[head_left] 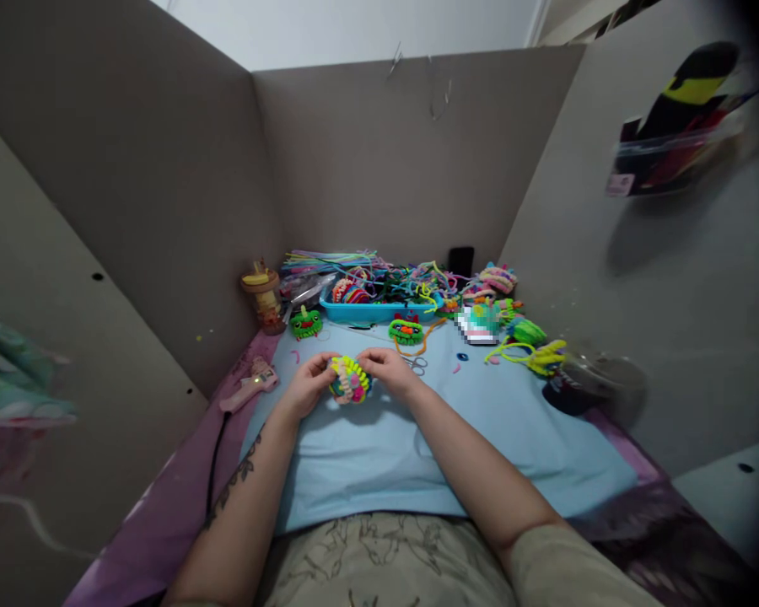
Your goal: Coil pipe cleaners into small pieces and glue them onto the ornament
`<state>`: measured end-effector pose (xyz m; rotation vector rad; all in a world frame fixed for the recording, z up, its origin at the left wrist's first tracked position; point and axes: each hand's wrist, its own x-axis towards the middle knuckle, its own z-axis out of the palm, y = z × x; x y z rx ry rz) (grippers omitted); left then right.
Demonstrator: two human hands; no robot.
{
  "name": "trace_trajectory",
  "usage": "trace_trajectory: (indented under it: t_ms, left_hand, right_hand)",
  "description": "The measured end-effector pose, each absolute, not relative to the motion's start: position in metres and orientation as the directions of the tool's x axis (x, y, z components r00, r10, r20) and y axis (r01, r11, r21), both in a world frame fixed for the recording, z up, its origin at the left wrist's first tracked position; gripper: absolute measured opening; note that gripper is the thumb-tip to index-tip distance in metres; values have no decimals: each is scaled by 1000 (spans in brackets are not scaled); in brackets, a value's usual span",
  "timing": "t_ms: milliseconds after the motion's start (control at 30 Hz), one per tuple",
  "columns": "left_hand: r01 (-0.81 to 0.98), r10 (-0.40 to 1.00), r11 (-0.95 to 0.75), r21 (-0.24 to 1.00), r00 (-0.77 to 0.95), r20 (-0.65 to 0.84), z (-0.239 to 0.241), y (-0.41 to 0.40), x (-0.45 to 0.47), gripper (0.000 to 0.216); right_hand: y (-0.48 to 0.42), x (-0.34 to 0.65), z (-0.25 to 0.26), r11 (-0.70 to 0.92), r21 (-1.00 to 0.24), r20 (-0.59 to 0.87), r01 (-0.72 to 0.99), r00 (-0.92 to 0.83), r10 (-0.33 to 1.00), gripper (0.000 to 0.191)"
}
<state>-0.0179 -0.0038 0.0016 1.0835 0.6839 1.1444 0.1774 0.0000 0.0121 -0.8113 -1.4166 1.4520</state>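
In front of me, over the light blue cloth (379, 455), I hold a small round craft piece of fuzzy pipe cleaners (350, 381) in yellow, peach, pink and blue. My left hand (309, 386) grips its left edge with the fingers closed. At its upper right edge, my right hand (389, 371) pinches the piece; the exact spot between the fingertips is too small to make out. A pair of scissors (417, 364) lies just behind my right hand. Beyond my hands sit two green pipe-cleaner pieces, one at left (307, 324) and another nearer the middle (406, 331).
A blue tray (379, 314) full of pipe cleaners stands at the back. To the left are a pink glue gun (250, 388) with a black cord and a decorated cup (264, 299). More fuzzy pieces (547, 358) and a dark cap (569, 392) lie at right. Grey panels surround the surface.
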Motion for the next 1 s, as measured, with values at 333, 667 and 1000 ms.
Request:
trace_trajectory:
  t_ms: [333,667,1000]
  left_hand:
    - [-334,898,286,898,421,-130,14,32,-4,30]
    - [-379,873,41,924,464,151,33,72,17,78]
    - [-224,928,-291,930,169,331,25,75,23,67]
  right_hand:
    - [20,192,26,-350,-876,-154,-331,-495,855,47]
    - [60,204,27,-215,-748,-95,-628,-219,971,32]
    - [67,209,21,248,-941,301,-231,-235,924,54]
